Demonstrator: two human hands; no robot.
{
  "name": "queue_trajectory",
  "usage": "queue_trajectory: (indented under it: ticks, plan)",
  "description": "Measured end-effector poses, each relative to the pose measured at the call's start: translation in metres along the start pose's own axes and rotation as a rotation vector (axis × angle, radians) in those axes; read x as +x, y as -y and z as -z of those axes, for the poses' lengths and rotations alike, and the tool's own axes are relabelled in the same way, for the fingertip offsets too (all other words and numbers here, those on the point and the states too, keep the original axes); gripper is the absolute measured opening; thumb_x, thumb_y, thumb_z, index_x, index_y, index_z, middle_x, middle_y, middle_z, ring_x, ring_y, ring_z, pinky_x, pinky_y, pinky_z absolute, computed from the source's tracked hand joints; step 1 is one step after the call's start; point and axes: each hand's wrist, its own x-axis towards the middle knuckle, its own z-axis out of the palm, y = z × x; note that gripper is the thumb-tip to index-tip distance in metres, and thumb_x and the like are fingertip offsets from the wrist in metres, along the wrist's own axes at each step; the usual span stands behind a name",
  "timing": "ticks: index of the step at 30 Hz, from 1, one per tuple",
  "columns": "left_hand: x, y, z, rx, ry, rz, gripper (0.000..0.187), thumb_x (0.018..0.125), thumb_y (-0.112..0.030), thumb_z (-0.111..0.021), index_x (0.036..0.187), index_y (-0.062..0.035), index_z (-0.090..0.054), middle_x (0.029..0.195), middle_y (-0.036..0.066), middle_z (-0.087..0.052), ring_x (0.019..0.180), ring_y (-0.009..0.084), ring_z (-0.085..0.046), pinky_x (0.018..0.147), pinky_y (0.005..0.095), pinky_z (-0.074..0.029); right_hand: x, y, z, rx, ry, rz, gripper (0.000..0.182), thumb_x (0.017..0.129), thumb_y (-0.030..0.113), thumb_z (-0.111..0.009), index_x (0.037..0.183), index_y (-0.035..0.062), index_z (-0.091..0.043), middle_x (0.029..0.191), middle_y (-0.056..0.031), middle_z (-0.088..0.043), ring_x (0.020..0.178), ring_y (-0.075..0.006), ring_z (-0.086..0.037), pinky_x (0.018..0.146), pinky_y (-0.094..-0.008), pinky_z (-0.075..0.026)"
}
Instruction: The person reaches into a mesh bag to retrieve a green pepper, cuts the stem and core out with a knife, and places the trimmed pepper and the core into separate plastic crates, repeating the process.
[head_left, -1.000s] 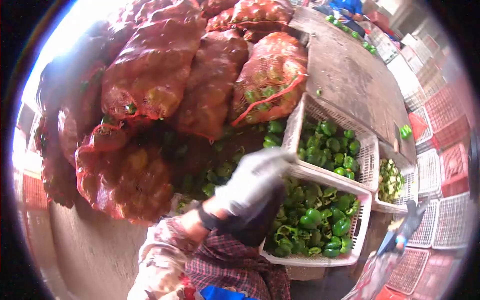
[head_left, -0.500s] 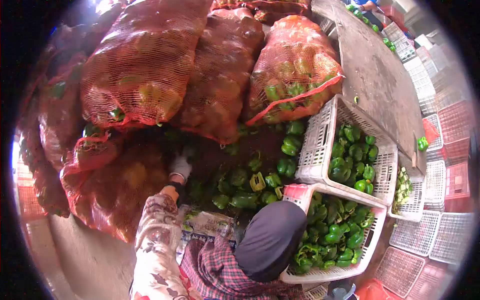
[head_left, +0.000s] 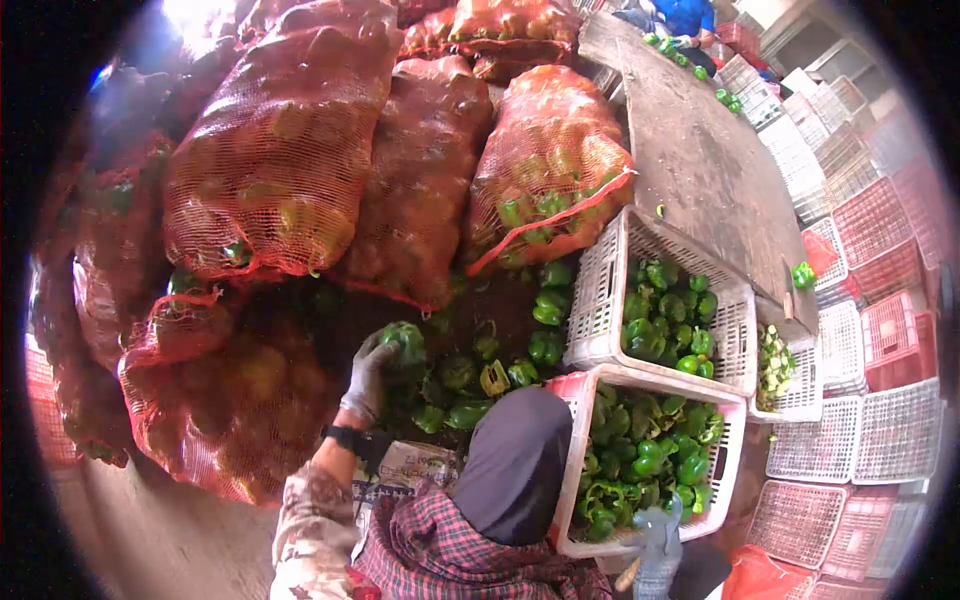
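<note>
My left hand (head_left: pixel 368 385), in a pale glove with a black band at the wrist, is closed around a green bell pepper (head_left: pixel 402 345) above the dark pile. Loose green peppers (head_left: pixel 468 413) lie just right of it, including a cut-open one (head_left: pixel 494 378). At the lower right, my right hand (head_left: pixel 657 550), in a grey-blue glove, is at the near rim of a white crate (head_left: pixel 735 440) full of green peppers. A short wooden handle (head_left: pixel 628 575) shows at this hand; the tool's other end cannot be made out.
Red mesh sacks (head_left: pixel 280 140) of peppers are heaped at left and back. A second pepper crate (head_left: pixel 590 310) stands behind the near one, beside a wooden board (head_left: pixel 700 150). Stacked crates (head_left: pixel 815 450) line the right. A person in blue (head_left: pixel 685 15) works at the far end.
My left hand has come out of the dark hollow by the sacks with a green pepper. My right hand has risen into view beside the near crate. The view has shifted slightly.
</note>
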Motion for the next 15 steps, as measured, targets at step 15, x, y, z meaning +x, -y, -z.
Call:
queue_trajectory:
  ticks: [15]
  plan:
    - [-0.19, -0.055, -0.303, -0.105, 0.693, -0.17, 0.077, 0.077, -0.026, -0.077, 0.137, -0.0063, -0.034, 0.129, 0.01, -0.049, 0.118, 0.0223, -0.05, 0.101, 0.037, -0.041, -0.026, 0.05, -0.022, -0.479, 0.255, 0.72, 0.017, 0.096, 0.022, -0.054, 0.093, 0.0074, -0.063, 0.067, -0.0126, -0.063, 0.053, -0.0296, -0.061, 0.05, -0.0391, -0.048]
